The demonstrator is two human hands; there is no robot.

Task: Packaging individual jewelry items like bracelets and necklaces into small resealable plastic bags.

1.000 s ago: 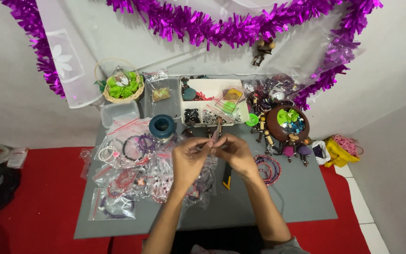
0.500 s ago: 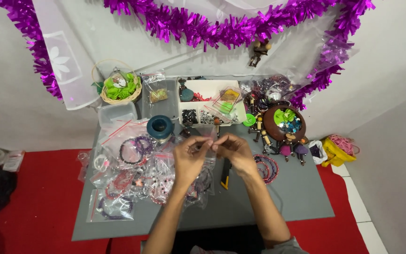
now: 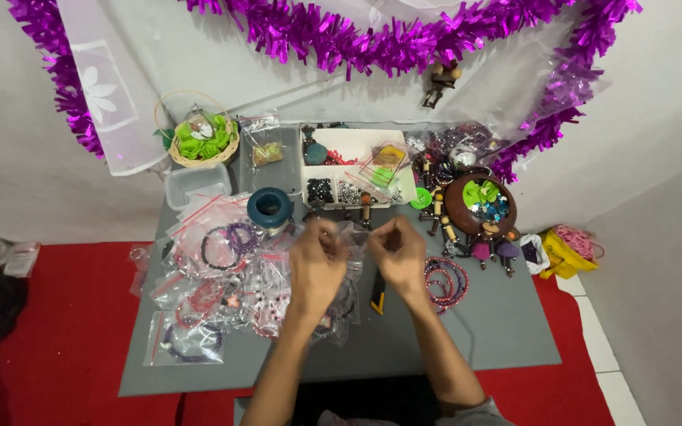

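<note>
A grey table (image 3: 451,331) carried bagged bracelets (image 3: 215,272) on its left and a brown bowl (image 3: 479,207) far right. Above its middle, the left hand (image 3: 317,264) and right hand (image 3: 398,254), fingers curled, each pinched a small clear bag (image 3: 354,235) stretched between them.

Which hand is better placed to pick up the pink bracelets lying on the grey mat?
Right hand, probably: the pink bracelets lie just beside it, while the left hand is over the bagged ones.

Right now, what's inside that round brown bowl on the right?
The brown bowl holds green pieces and blue-teal bits, beads perhaps. Whatever lies beneath them is covered.
</note>
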